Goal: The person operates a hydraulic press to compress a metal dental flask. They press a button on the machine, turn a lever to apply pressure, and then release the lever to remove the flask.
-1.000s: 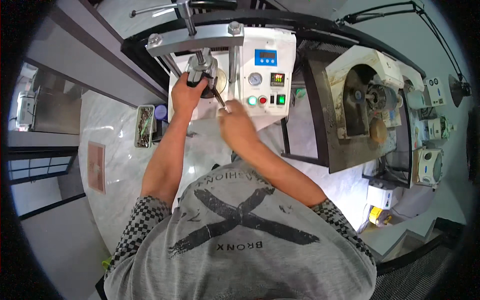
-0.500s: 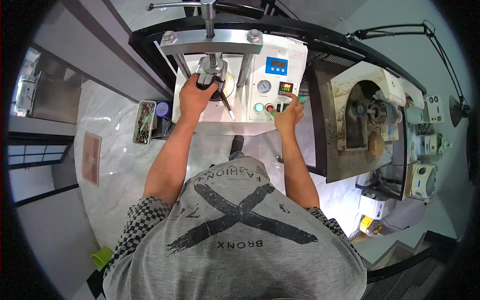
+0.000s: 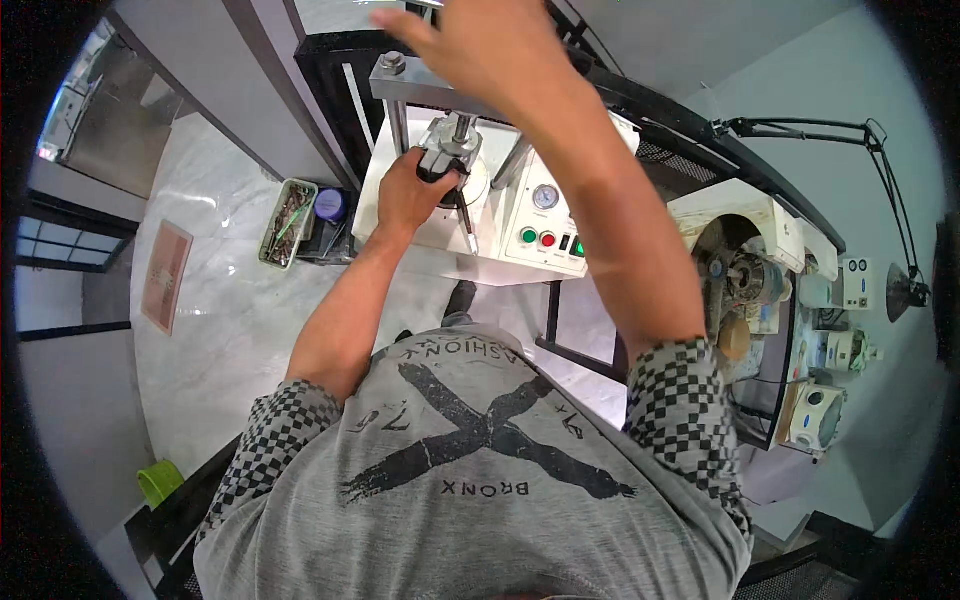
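A bench-top screw press stands in front of me, with a steel crossbar (image 3: pixel 440 92) and a threaded screw (image 3: pixel 462 128). Under the screw sits a silver metal block (image 3: pixel 450 145). My left hand (image 3: pixel 405 200) is closed around its left and near side, where black parts show by the fingers. A slim dark rod with a pale tip (image 3: pixel 473 240) points from the block toward me. Above the crossbar, at the top edge, is my right hand (image 3: pixel 490 45), thumb stretched out to the left. Its other fingertips are cut off or hidden, and a sliver of metal bar shows beside it.
The white control panel (image 3: pixel 522 220) has a gauge and coloured buttons, partly behind my right arm. On the left are a tray of tools (image 3: pixel 288 225) and a purple-lidded jar (image 3: pixel 330 205). To the right stands a stained machine housing (image 3: pixel 745 215), with a jointed lamp (image 3: pixel 905 290) beyond.
My right hand has left the control panel's buttons and swung up and left, over the press crossbar. The left hand keeps its hold on the metal block. My view has shifted and tilted.
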### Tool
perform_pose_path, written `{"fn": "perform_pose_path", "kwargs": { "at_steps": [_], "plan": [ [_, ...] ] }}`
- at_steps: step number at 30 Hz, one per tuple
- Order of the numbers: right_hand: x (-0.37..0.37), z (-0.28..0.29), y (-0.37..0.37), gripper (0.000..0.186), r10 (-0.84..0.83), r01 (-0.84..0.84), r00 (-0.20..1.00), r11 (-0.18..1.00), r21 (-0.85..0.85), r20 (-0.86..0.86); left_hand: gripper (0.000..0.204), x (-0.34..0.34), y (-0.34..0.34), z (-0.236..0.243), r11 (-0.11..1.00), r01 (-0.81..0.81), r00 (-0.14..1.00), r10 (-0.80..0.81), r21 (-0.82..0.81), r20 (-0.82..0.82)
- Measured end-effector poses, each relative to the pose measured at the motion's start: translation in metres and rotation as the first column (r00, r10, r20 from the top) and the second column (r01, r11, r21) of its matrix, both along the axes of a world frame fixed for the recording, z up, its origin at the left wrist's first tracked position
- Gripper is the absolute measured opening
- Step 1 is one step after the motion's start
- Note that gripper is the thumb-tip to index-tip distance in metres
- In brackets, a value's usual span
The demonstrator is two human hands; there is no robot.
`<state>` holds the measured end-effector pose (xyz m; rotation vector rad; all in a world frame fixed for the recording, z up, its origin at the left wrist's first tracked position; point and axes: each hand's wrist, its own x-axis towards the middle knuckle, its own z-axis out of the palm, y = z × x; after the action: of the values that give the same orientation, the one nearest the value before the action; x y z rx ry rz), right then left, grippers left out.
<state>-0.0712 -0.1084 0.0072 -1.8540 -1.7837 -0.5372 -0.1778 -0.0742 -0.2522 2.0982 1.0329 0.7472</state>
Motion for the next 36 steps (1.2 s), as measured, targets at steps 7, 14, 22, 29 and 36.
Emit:
{"fn": "perform_pose_path", "kwargs": {
  "at_steps": [7,14,22,29,36],
  "plan": [
    [0.028,0.01,-0.053,0.068,0.165,-0.276,0.95,0.839,-0.468,-0.265,0.053,-0.013,0.004,-0.005,0.996,-0.063,0.997,0.066,-0.055,0.045],
    [0.082,0.031,-0.012,0.079,-0.43,0.233,0.88,0.761,-0.606,-0.201,0.056,-0.032,-0.009,-0.01,0.989,-0.102,0.989,0.112,-0.104,0.092],
    [0.044,0.002,-0.023,0.054,0.112,-0.091,0.989,0.976,0.198,-0.1,0.032,-0.077,-0.022,-0.025,0.926,-0.131,0.98,0.175,-0.353,0.094],
    [-0.045,-0.237,-0.13,0.036,-0.154,0.105,0.836,0.987,-0.122,-0.527,0.028,-0.092,-0.014,-0.043,0.78,-0.109,0.861,0.384,-0.617,0.334],
    [-0.042,-0.31,-0.109,0.04,-0.517,-0.023,0.587,0.759,-0.651,-0.623,0.022,-0.096,-0.015,-0.06,0.663,0.078,0.736,0.466,-0.745,0.491]
  ]
}}
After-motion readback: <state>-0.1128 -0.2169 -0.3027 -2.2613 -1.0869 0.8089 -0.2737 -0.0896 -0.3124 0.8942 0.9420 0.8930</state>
